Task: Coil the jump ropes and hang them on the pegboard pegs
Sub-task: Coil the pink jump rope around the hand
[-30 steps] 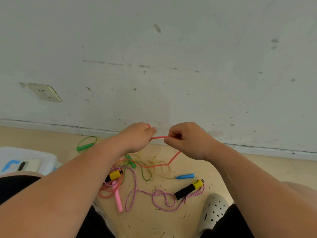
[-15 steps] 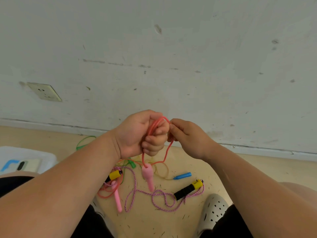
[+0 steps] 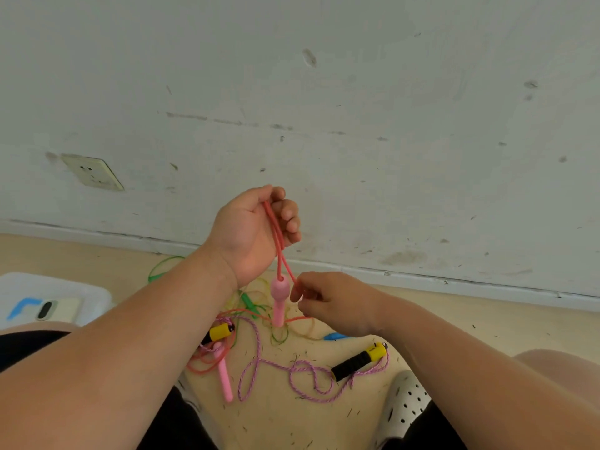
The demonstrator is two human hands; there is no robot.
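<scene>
My left hand (image 3: pixel 256 228) is raised in front of the wall, fingers curled round loops of a red jump rope (image 3: pixel 278 238). One pink handle (image 3: pixel 278 298) hangs below it on the rope. Lower and to the right, my right hand (image 3: pixel 331 303) pinches the red strand that runs down to the floor. The rope's second pink handle (image 3: pixel 224 376) lies on the floor among other ropes. No pegboard is in view.
On the floor lie a purple braided rope (image 3: pixel 292 371) with black-and-yellow handles (image 3: pixel 358 360), a green rope (image 3: pixel 162 267), a yellowish rope and a blue handle (image 3: pixel 334 336). A white bin lid (image 3: pixel 81 287) with a phone sits left. My shoe (image 3: pixel 406 404) is lower right. A wall socket (image 3: pixel 92 172) is on the wall.
My left hand has risen with the red loops, palm turned toward me. My right hand has dropped away from it, sliding down the red strand. The pink handle hangs higher.
</scene>
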